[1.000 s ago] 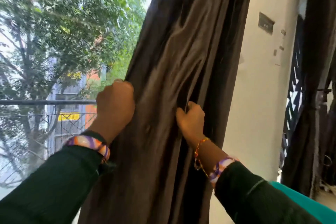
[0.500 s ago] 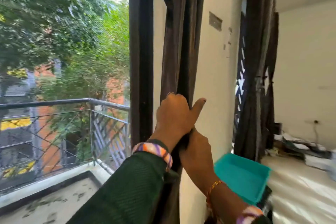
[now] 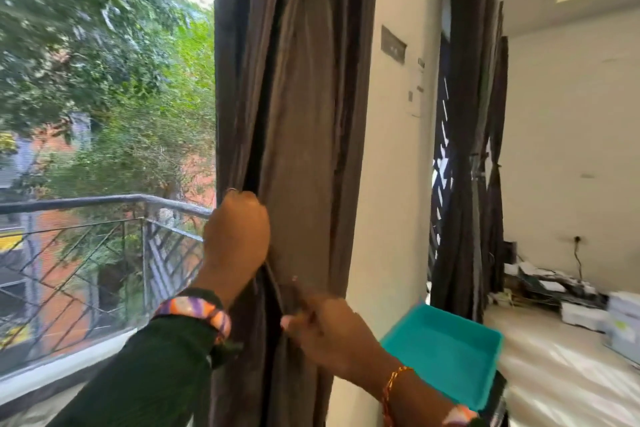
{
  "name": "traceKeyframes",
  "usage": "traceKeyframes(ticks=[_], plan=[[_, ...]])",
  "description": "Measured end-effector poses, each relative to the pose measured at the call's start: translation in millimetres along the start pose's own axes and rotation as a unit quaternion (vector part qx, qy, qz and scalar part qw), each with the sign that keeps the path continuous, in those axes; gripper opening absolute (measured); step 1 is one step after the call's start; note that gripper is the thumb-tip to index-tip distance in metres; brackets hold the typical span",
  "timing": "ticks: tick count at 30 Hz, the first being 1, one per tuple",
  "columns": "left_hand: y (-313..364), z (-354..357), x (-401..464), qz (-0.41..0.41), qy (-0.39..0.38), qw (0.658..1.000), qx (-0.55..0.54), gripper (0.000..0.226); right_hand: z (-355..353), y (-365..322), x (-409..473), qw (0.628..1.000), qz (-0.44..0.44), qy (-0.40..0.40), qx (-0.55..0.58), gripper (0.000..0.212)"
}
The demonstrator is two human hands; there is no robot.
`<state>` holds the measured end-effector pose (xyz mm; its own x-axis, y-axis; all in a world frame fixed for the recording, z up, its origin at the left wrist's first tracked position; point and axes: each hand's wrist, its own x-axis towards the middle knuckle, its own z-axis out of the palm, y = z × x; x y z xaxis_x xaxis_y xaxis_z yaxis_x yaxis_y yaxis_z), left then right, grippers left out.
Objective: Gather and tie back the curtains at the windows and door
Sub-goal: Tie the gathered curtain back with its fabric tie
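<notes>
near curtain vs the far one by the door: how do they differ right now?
The near curtain is gripped by the left hand, with the right hand pulling at its lower folds; nobody touches the far curtain. The near curtain hangs as a broad, loose column with no tie visible; the far curtain is cinched at mid-height. The near one looks lit and brownish, the far one darker. Both are dark, pleated and floor-length.

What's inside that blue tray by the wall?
The teal tray looks bare inside: only its flat floor shows. Its near corner runs behind the right hand's wrist, so that bit is hidden. What it rests on cannot be seen.
</notes>
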<state>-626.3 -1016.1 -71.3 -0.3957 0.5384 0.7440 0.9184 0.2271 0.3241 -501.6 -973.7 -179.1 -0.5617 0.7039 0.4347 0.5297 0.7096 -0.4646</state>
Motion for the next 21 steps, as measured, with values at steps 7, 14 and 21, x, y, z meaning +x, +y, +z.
traceKeyframes(ticks=[7, 14, 21], plan=[[-48, 18, 31, -0.025, 0.045, 0.998, 0.029, 0.024, -43, 26, 102, 0.938, 0.084, 0.334, 0.043, 0.085], [-39, 40, 35, 0.005, 0.031, 0.999, 0.030, 0.026, -41, 30, 163, 0.945, 0.104, 0.234, 0.203, 0.068], [-24, 54, 36, 0.011, 0.006, 0.998, 0.054, 0.023, -21, 41, 145, 0.925, 0.083, 0.353, 0.112, 0.030]])
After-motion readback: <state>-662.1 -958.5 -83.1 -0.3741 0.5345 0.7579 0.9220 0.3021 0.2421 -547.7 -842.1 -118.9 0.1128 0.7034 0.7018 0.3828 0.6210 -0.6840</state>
